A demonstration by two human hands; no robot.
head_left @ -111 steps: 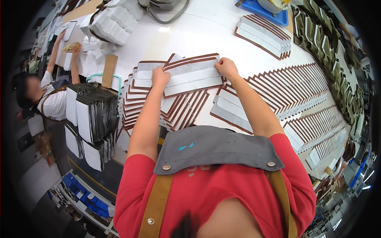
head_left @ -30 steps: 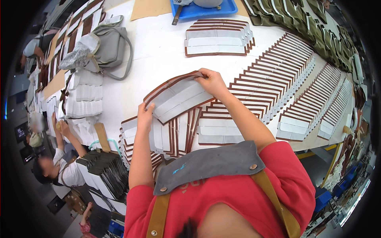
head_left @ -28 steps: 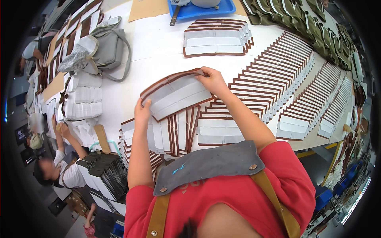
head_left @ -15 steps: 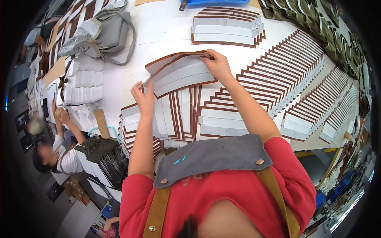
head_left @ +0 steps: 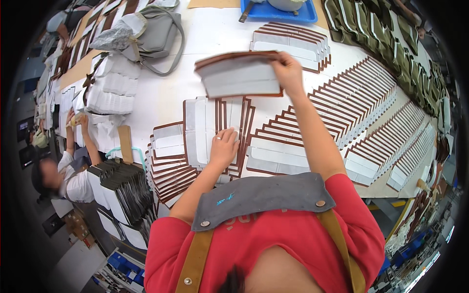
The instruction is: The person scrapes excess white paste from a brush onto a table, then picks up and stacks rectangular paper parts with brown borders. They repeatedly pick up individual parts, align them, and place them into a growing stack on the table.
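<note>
Step in hand: the right hand (head_left: 288,73) lifts a small stack of grey panels with brown edging (head_left: 239,73) off the tabletop (head_left: 156,105); by my judgement this is a gather-and-move step, with the stack between pick-up and set-down.

Right hand: clenched on the stack's right end, thumb under and fingers on top as far as the view shows; the stack hangs level in the air, clear of the surface.

Left hand: flat and released, palm down with fingers spread, pressing on the fanned pile of upright panels (head_left: 210,129) just below the lifted stack; it grasps nothing.

Stack relative to hands: held at the right hand's fingertips and stretching out to its left; above and well apart from the left hand (head_left: 223,146), which rests on the pile beneath.

Nearby panels: a fanned pile lying crosswise (head_left: 168,161) just left of the left hand; a flat pair (head_left: 276,158) just to its right; a long overlapping row (head_left: 342,107) running away to the right; a separate short row (head_left: 293,44) beyond the lifted stack.

Next move calls for: a steady grip so that the loose panels do not slide apart, and a bare patch or matching pile to lay them on squarely; the left hand should hold the lower pile from shifting.

Around: a grey handbag (head_left: 151,34) at far left, a blue tray (head_left: 278,12) at the top edge, and another person (head_left: 63,171) at work at the left side.
</note>
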